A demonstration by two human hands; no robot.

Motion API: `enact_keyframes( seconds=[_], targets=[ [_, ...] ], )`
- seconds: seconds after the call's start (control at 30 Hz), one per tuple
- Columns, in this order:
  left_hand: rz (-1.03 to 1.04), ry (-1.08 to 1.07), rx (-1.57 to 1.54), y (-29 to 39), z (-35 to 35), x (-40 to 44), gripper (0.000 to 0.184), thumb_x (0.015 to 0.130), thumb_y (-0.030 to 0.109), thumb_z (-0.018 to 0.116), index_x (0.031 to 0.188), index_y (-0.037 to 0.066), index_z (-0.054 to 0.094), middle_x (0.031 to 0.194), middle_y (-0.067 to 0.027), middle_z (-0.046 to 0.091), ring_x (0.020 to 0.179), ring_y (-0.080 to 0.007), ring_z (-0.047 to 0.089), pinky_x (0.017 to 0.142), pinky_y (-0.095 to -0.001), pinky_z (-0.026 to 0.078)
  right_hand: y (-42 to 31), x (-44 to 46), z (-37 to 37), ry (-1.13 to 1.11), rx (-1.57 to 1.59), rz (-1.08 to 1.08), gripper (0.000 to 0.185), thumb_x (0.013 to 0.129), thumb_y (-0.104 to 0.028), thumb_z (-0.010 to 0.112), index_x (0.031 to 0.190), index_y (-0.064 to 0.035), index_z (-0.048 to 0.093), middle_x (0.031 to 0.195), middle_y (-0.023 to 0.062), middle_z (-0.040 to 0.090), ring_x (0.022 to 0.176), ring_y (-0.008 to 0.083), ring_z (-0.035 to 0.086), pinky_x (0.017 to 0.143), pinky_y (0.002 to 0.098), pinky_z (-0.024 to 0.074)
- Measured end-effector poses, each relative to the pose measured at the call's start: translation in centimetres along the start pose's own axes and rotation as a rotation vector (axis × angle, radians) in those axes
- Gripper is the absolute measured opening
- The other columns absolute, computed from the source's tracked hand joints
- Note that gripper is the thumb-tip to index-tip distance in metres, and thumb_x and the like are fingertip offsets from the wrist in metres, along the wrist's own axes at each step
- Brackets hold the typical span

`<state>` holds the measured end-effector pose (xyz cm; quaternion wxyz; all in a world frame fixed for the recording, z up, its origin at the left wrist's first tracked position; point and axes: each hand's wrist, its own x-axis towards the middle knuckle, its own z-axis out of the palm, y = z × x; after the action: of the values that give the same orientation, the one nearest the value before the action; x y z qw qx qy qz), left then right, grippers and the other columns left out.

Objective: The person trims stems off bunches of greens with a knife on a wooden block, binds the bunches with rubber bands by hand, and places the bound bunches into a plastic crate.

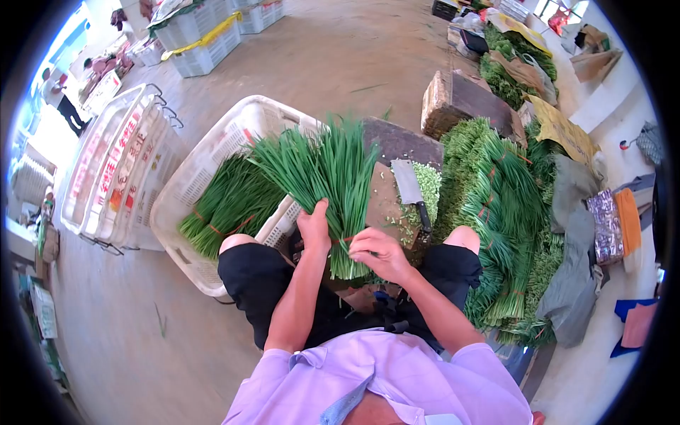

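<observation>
A loose-topped bunch of long green stalks (326, 177) stands between my knees, a red band round its lower part. My left hand (314, 225) is closed round the bunch's left side. At the band, on the right, my right hand (379, 251) has its fingers pinched together; whether they hold the band is too small to tell. Just right of the bunch, a cleaver (409, 185) with a black handle lies on a board (382, 205) among chopped green bits (427, 185). Banded bunches (230, 202) lie in a white plastic basket (170, 244) on the left.
Piled green bunches (510, 219) lie along the right, beside grey cloths (572, 248). A worn block (467, 103) is beyond the board. Stacked white crates (117, 173) stand at the left, more crates (205, 49) farther back. A person (62, 99) stands at the far left.
</observation>
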<state>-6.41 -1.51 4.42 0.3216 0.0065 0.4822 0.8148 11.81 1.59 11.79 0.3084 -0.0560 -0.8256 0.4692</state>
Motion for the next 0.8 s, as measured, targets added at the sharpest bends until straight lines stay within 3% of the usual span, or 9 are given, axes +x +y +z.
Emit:
enact_keyframes(
  seconds=[0.1,0.23,0.3,0.33,0.47,0.57,0.63,0.7,0.8],
  targets=[
    [-0.010,0.016,-0.017,0.2,-0.3,0.5,0.027,0.087,0.009,0.069,0.112,0.000,0.066,0.101,-0.0047,0.069,0.088,-0.0157,0.063,0.079,-0.0332,0.050,-0.6,-1.4,-0.9,0.116,0.731,0.400,0.003,0.093,-0.002,0.066,0.096,-0.0016,0.067,0.096,0.0078,0.068,0.081,0.0141,0.066,0.071,0.0294,0.0552],
    [0.017,0.040,0.011,0.5,0.0,0.4,0.025,0.086,0.009,0.070,0.109,-0.001,0.066,0.101,-0.0045,0.069,0.087,-0.0154,0.064,0.078,-0.0324,0.050,0.4,-0.4,-4.7,-0.593,0.355,0.894,0.015,0.092,-0.012,0.070,0.100,0.0007,0.068,0.073,0.0030,0.067,0.064,0.0101,0.065,0.059,0.0254,0.0516],
    [0.014,0.041,0.007,0.1,0.0,0.1,0.024,0.086,0.009,0.070,0.108,-0.001,0.066,0.101,-0.0043,0.069,0.086,-0.0151,0.064,0.077,-0.0318,0.050,1.9,-0.2,-3.3,-0.201,0.271,0.665,0.027,0.089,-0.016,0.073,0.109,0.0015,0.065,0.073,0.0041,0.067,0.063,0.0083,0.064,0.054,0.0273,0.0481],
    [0.027,0.039,0.025,0.1,-0.1,-0.1,0.024,0.086,0.008,0.071,0.108,0.000,0.066,0.100,-0.0040,0.069,0.085,-0.0146,0.063,0.076,-0.0314,0.050,1.3,0.9,-2.6,-0.110,0.048,0.571,0.038,0.087,-0.018,0.075,0.117,0.0011,0.062,0.074,0.0105,0.069,0.063,0.0195,0.068,0.056,0.0360,0.0495],
    [0.040,0.014,0.069,0.9,0.7,-1.0,0.023,0.086,0.008,0.070,0.107,0.000,0.066,0.100,-0.0030,0.069,0.084,-0.0128,0.062,0.075,-0.0303,0.049,1.6,2.6,0.6,-0.155,-0.369,0.398,0.038,0.086,-0.017,0.073,0.120,-0.0033,0.062,0.081,0.0202,0.069,0.074,0.0440,0.065,0.068,0.0495,0.0514],
    [0.093,0.016,0.097,0.9,0.8,-1.4,0.022,0.086,0.007,0.070,0.107,0.000,0.066,0.100,-0.0024,0.069,0.084,-0.0120,0.062,0.076,-0.0292,0.049,4.7,2.3,1.8,-0.067,-0.375,0.273,0.030,0.089,-0.018,0.070,0.113,-0.0015,0.065,0.077,0.0211,0.068,0.074,0.0432,0.066,0.068,0.0493,0.0517],
    [0.097,-0.011,0.090,0.6,0.2,-1.1,0.022,0.086,0.006,0.070,0.107,0.000,0.066,0.100,-0.0019,0.069,0.085,-0.0113,0.061,0.077,-0.0280,0.048,4.4,2.6,1.6,-0.032,-0.241,0.345,0.020,0.091,-0.018,0.066,0.100,-0.0003,0.070,0.070,0.0167,0.068,0.063,0.0326,0.067,0.060,0.0417,0.0524],
    [0.093,-0.005,0.095,0.2,0.1,-0.7,0.021,0.086,0.006,0.069,0.106,0.000,0.066,0.100,-0.0019,0.069,0.085,-0.0111,0.061,0.077,-0.0273,0.047,3.9,2.8,1.1,0.034,0.265,0.747,0.018,0.093,-0.018,0.067,0.093,-0.0007,0.073,0.068,0.0093,0.068,0.055,0.0160,0.063,0.053,0.0300,0.0499],
    [0.054,-0.043,0.032,-0.1,-0.1,-0.1,0.024,0.086,0.006,0.069,0.110,0.000,0.065,0.102,-0.0032,0.069,0.087,-0.0134,0.063,0.077,-0.0300,0.050,2.2,1.5,-1.3,-0.023,0.926,0.614,0.020,0.092,-0.021,0.069,0.097,-0.0021,0.074,0.069,0.0035,0.068,0.054,0.0063,0.058,0.052,0.0223,0.0465]
  ],
)
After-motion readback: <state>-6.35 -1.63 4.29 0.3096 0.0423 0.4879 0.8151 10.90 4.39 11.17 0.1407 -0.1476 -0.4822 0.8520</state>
